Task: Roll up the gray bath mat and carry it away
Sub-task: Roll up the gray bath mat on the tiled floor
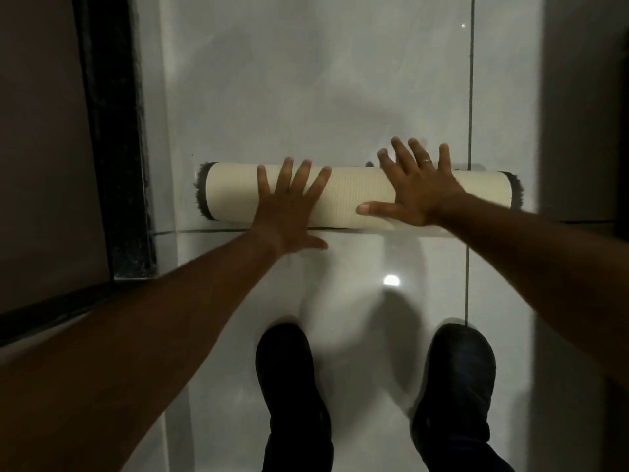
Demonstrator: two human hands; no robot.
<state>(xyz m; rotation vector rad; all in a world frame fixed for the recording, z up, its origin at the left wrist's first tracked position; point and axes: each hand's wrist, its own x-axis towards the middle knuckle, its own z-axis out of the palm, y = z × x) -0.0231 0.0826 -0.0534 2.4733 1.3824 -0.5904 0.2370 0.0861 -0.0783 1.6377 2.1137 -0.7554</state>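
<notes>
The floor is glossy pale grey tile, with one dark grout line running away from the camera on the right and another crossing just under the rolled-up gray bath mat, which lies across the floor as one cream-backed cylinder with dark gray pile showing at both ends. Left of the mat stands a black speckled stone threshold strip, with a brown surface beyond it; right of the mat a dim wall panel rises, and the mat's right end nearly meets it.

Two hands rest on the mat: the left hand flat on its left half, fingers spread wide, thumb on the tile; the right hand flat on its right half, also splayed, one ring on a finger. Neither grips anything. Two black shoes stand nearer the camera than the mat, their heels cut off by the frame. One bright light reflection glints on the tile between mat and shoes. Motion blur softens the shoes.
</notes>
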